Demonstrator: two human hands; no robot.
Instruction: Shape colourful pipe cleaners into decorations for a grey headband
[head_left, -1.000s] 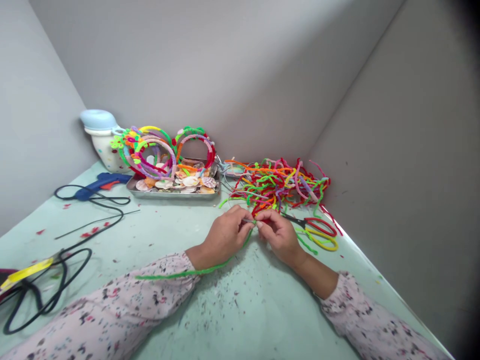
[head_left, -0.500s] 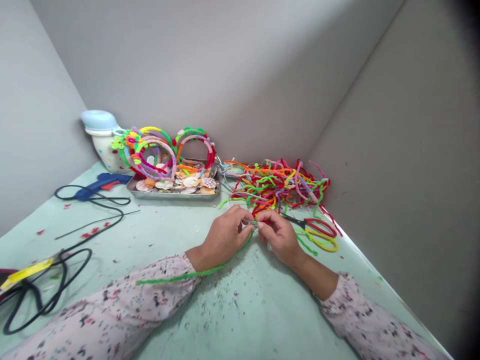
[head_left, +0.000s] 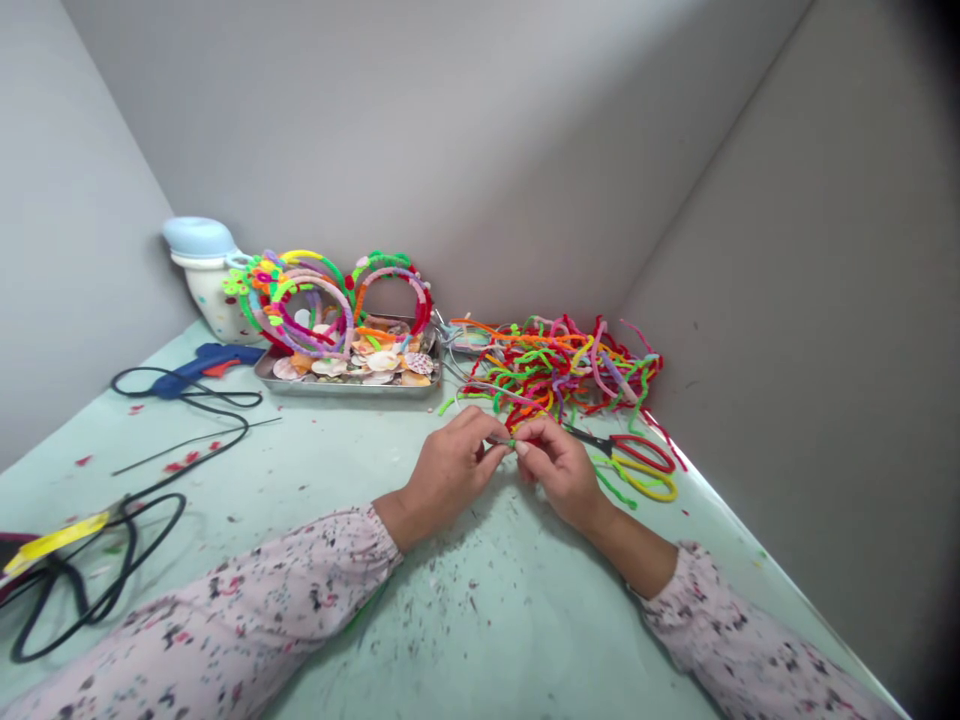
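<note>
My left hand (head_left: 450,465) pinches a thin grey band (head_left: 496,440), of which only a short piece shows between the fingers. Against it, my right hand (head_left: 559,470) has thumb and forefinger closed on a green pipe cleaner (head_left: 513,443), with a little green at the fingertips. The two hands nearly touch above the table. A bit of green also shows beneath my left sleeve; most of the pipe cleaner is hidden. Just beyond my fingers lies a tangled heap of coloured pipe cleaners (head_left: 555,365). Scissors (head_left: 637,465) with red and yellow handles rest beside my right hand.
A metal tray (head_left: 352,390) of shells stands at the back, with several fuzzy wrapped headbands (head_left: 311,315) on it. Left of it are a blue glue gun (head_left: 199,368) and a white cup with a blue lid (head_left: 214,280). A black cord (head_left: 180,500) loops across the left side.
The green pipe cleaner's long tail, which lay across my left wrist and sleeve, has swung down below the forearm and is mostly out of sight. Both hands stay in nearly the same place.
</note>
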